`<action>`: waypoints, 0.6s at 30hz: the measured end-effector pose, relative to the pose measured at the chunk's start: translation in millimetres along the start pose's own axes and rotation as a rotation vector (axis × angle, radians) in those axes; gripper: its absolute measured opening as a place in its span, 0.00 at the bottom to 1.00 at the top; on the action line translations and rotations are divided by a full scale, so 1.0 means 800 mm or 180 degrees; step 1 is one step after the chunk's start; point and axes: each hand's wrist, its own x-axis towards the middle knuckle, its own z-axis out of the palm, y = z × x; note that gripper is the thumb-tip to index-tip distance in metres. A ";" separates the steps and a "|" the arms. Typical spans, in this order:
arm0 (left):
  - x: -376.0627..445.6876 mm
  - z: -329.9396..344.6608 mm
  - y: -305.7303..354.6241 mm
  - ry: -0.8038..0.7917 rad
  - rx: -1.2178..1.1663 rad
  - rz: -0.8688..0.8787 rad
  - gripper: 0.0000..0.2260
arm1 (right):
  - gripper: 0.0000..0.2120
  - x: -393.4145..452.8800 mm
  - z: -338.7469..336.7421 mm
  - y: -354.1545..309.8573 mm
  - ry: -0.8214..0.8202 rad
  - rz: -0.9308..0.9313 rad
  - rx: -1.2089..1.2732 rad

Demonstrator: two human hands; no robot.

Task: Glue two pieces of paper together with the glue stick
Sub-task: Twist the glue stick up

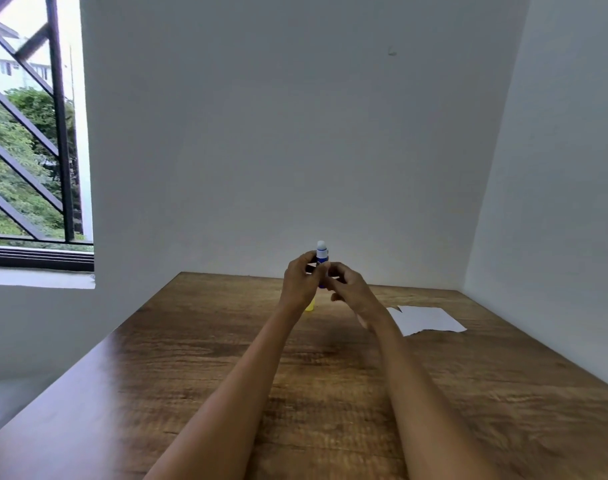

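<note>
Plainly, the small blue-and-white plastic glue stick (322,260) is light, rigid and a little slick; its barrel is the place to hold. It is upright above the brown wooden bench (226,358), left hand (301,278) pinching it at nine o'clock, right hand (347,284) seemingly gripping its base. Torn white paper (429,320) lies at three o'clock.

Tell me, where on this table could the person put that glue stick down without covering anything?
Bare wood lies across the table left of the left hand, and near the front between the forearms. The right rear is taken by the white paper. Something yellow sits below the held glue stick and the right hand.
</note>
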 end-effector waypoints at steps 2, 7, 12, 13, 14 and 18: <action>0.000 0.007 -0.003 -0.0115 0.0100 -0.0104 0.12 | 0.10 0.001 -0.002 -0.002 0.0162 -0.0183 -0.0352; -0.006 0.010 -0.013 -0.0308 0.0077 -0.0091 0.10 | 0.12 0.002 -0.006 0.012 0.0375 0.0034 -0.1215; -0.017 0.020 -0.022 -0.0874 -0.0168 -0.0713 0.16 | 0.20 0.000 -0.005 0.034 0.0510 0.0513 -0.1596; -0.018 0.022 -0.025 -0.0935 -0.0160 -0.0766 0.16 | 0.21 0.001 -0.005 0.035 0.0529 0.0553 -0.1621; -0.018 0.023 -0.025 -0.0972 -0.0148 -0.0815 0.16 | 0.21 0.001 -0.005 0.036 0.0530 0.0594 -0.1642; -0.017 0.023 -0.031 -0.1051 -0.0153 -0.0914 0.18 | 0.23 0.000 -0.006 0.036 0.0457 0.0704 -0.1715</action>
